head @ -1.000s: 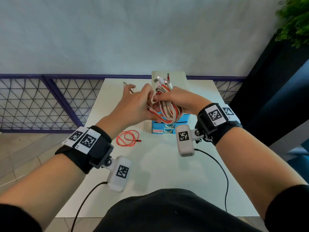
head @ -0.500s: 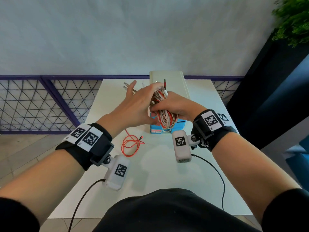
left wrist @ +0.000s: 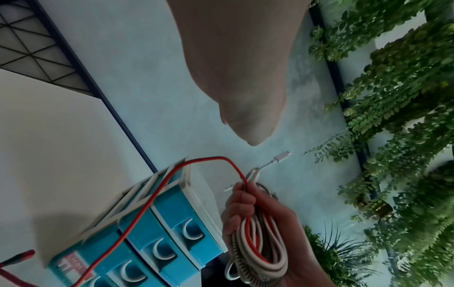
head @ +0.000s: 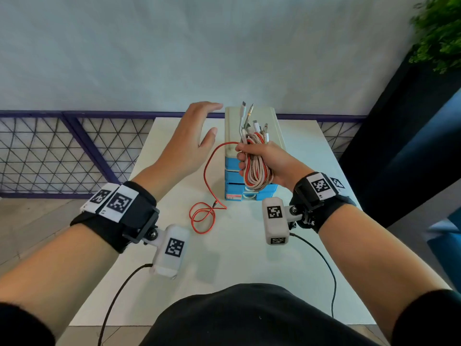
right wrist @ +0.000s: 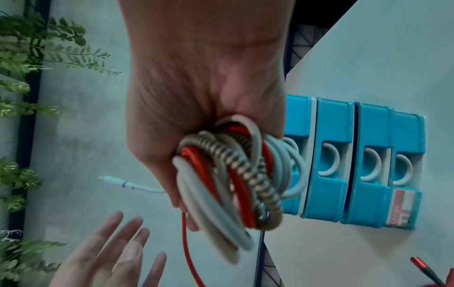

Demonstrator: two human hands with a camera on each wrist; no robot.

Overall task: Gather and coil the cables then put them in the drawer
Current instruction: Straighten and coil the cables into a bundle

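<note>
My right hand [head: 259,161] grips a coiled bundle of white, red and braided cables [head: 257,171] in front of the small blue drawer unit [head: 234,191]; the bundle [right wrist: 228,180] fills the right wrist view, plugs sticking up above the fist. One red cable [head: 207,176] trails from the fist down to loose loops on the white table [head: 159,146], left of the drawers. My left hand [head: 194,138] hovers open to the left of the bundle, fingers straight, holding nothing. All drawers [right wrist: 349,161] look closed.
The drawer unit has a beige top [head: 249,116] and stands at the table's middle back. A purple railing with mesh [head: 62,148] runs behind. Green plants [head: 439,33] and a dark planter stand at the right. Wrist camera cords hang off the near table edge.
My left hand has let go of the bundle and swung up and left, opening. The right hand alone keeps the coil, and the red cable now hangs freely to the table.
</note>
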